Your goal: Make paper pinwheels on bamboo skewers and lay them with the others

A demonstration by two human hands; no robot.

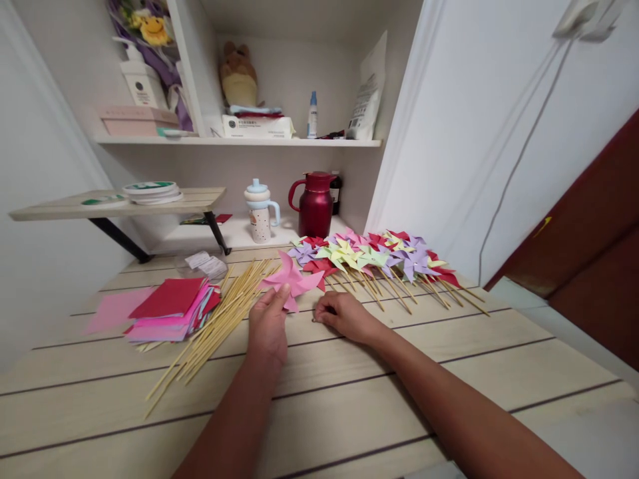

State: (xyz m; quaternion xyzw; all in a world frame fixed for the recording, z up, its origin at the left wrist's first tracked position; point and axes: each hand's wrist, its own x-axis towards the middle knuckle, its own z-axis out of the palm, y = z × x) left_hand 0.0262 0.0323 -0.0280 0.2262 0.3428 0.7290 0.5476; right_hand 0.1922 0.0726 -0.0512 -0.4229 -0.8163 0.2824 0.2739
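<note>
A pink paper pinwheel [294,281] is pinched between the thumb and fingers of my left hand [269,322], its folded blades spread above the hand. No stick shows on it. To the right, my right hand [344,316] rests on the table with fingers curled together. A tiny dark speck shows at its fingertips, too small to name. Behind my right hand lie several finished paper pinwheels [369,256] in red, pink, yellow, green and purple, their sticks pointing toward me. Left of my left hand is a loose bundle of thin wooden sticks [219,326].
A stack of coloured paper squares [170,299] lies left of the sticks, with a clear plastic packet [204,265] behind it. At the back stand a red thermos jug [315,206] and a spotted cup [260,219]. A small raised shelf [200,199] stands at left.
</note>
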